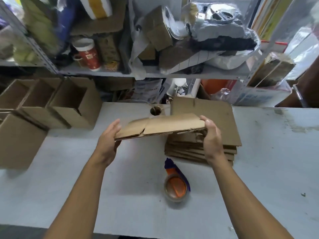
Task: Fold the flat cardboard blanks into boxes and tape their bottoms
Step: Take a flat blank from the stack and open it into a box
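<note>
- Head view, looking down: both hands hold one flat brown cardboard blank (162, 126) in the air above the middle of the pale grey worktop (269, 152).
- Left hand (107, 144) grips the blank's left end, thumb on top, fingers curled beneath.
- Right hand (211, 135) grips the right end, thumb over the upper face, fingers wrapped under.
- Blank sits nearly level, its near edge facing us, flap slits showing on top.
- Just behind and below the right hand, a stack of flat brown cardboard blanks (215, 128) lies toward the worktop's far edge, right of centre.
- Close to the near edge, in front of that stack, a roll of clear tape on an orange and purple dispenser (176, 185) rests on the worktop.
- Over at the far left corner, open-topped folded brown cardboard boxes (69, 102) stand in a row, touching one another.
- Round cable hole (155, 110) in the worktop shows just beyond the held blank.
- Behind it all, a cluttered metal shelf (155, 75), blurred.
</note>
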